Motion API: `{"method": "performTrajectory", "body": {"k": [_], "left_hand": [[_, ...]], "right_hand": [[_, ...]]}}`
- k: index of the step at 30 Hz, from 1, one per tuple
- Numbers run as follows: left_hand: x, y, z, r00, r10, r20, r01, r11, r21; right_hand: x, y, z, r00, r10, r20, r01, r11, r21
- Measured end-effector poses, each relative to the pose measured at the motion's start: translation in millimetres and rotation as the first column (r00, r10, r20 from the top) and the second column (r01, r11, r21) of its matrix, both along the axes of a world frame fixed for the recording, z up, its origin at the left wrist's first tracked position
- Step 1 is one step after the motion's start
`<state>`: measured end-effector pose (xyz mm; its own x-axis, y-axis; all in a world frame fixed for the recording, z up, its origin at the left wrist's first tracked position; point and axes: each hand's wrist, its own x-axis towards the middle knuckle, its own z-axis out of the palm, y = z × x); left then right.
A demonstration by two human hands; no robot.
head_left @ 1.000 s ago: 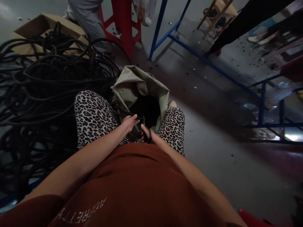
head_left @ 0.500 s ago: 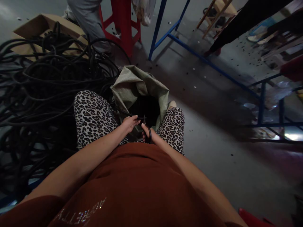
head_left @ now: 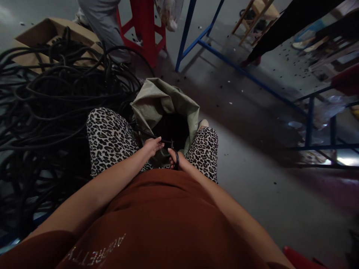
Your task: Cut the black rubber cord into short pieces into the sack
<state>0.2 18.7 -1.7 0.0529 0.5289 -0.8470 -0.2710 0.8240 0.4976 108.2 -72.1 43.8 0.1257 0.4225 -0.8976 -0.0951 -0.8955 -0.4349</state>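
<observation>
My left hand (head_left: 153,145) is closed around a thin black rubber cord (head_left: 167,141), whose end points right, over the mouth of a grey-green woven sack (head_left: 148,98). A pair of black-handled scissors (head_left: 177,158) sits in my right hand (head_left: 172,154), its fingers wrapped round the handles. The scissor blades point up, close to the cord's end; whether they touch it I cannot tell. The sack stands open between my knees, and its inside is too dark to make out.
A large tangle of black cords (head_left: 64,93) lies at the left, partly over an open cardboard box (head_left: 58,26). Ahead are a red stool (head_left: 144,30) and a blue metal frame (head_left: 218,54). Other people's legs (head_left: 286,26) show at the top. Small scraps dot the floor.
The scissors have shifted slightly in my right hand, and their blades show more clearly beside the cord. My left hand has hardly moved.
</observation>
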Motion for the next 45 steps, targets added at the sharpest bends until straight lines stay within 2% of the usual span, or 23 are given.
{"method": "performTrajectory", "body": {"k": [4,9,15,21,27,29,36,45], "left_hand": [[-0.1,1.0,-4.2,1.0,0.026,-0.014,-0.026,1.0,0.008],[-0.9,1.3,-8.0,0.999,-0.001,-0.039,0.003,0.999,0.044],[-2.3,3.3,-9.1,0.999,0.054,-0.009,-0.053,0.998,0.033],[-1.6,6.9,-2.3,0.993,0.105,0.046,-0.108,0.992,0.07],[-0.1,4.4,3.1,0.987,0.1,0.126,-0.115,0.986,0.117],[0.8,1.8,3.5,0.985,0.098,0.141,-0.114,0.987,0.112],[3.0,-4.6,2.5,0.988,0.058,0.143,-0.075,0.99,0.119],[2.3,-5.2,2.5,0.991,0.027,0.128,-0.041,0.992,0.115]], "right_hand": [[-0.2,1.9,0.9,0.998,0.03,0.056,-0.029,0.999,-0.022],[0.5,1.1,-3.5,0.995,0.062,0.082,-0.064,0.998,0.014],[2.1,-0.2,1.5,0.991,0.069,0.113,-0.074,0.997,0.035],[4.5,-5.8,8.7,0.999,-0.019,-0.028,0.019,1.0,0.019],[4.6,-5.1,5.1,0.988,0.15,-0.04,-0.147,0.987,0.063],[3.8,-4.1,4.6,0.986,0.166,-0.029,-0.164,0.984,0.073],[1.5,-2.1,-4.4,0.994,0.088,-0.063,-0.086,0.996,0.024],[2.6,-2.5,-5.1,0.994,0.079,-0.082,-0.075,0.996,0.043]]}}
